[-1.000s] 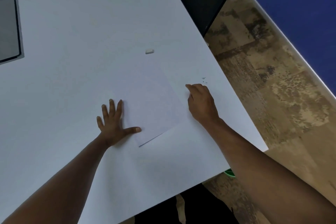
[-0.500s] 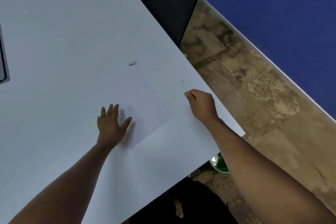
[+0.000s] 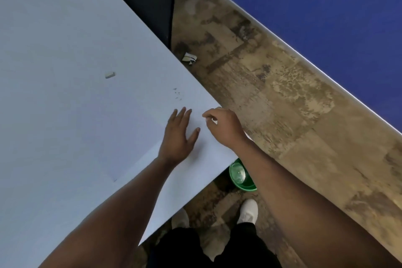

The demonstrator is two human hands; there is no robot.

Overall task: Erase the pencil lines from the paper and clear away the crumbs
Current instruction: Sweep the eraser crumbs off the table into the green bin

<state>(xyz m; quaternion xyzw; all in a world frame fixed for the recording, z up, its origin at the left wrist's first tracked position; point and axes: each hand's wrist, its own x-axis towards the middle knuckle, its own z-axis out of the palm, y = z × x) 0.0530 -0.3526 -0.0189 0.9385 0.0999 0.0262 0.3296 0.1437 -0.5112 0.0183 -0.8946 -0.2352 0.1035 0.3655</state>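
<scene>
L hand [image 3: 177, 135] flat, fingers straight, on paper [image 3: 139, 137]; R hand [image 3: 224, 126] curled at worktop [image 3: 54, 39] edge, prob. sweeping crumbs [image 3: 178, 94] off.

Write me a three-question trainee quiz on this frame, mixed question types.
1. True or false: the eraser is held in the left hand.
2. Where do the crumbs lie? A) on the table near its edge B) on the floor C) in the green bin
3. Which hand has its fingers curled at the table edge?

Key: 1 false, it lies alone on the table. 2 A. 3 the right hand.
</scene>
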